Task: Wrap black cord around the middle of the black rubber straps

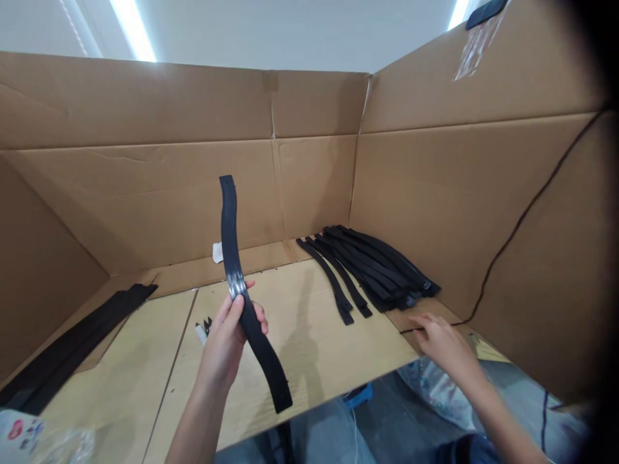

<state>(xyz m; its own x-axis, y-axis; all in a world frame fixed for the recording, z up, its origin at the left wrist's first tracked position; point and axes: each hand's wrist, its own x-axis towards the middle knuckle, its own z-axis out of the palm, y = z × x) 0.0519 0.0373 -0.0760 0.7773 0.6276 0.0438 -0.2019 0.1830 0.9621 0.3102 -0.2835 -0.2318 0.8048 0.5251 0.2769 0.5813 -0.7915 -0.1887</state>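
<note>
1. Nearest me, a dark blur (pixel 602 58) hides the right edge; I can't tell what it is.
2. My left grip (pixel 226 334) pinches a black strip (pixel 252 327) near its middle, thumb in front, fingers behind. The strip tilts up over the table (pixel 338 367), apart from the pile (pixel 382 270).
3. Both its ends stick out without flopping, so I guess it is light, a bit stiff and hard to break. Its shiny band (pixel 236 287) may be slippery.
4. I'd hold the middle, for balance.
5. My right grip (pixel 445 345) bends near the cord (pixel 488 270); I can't tell if it pinches anything.
</note>
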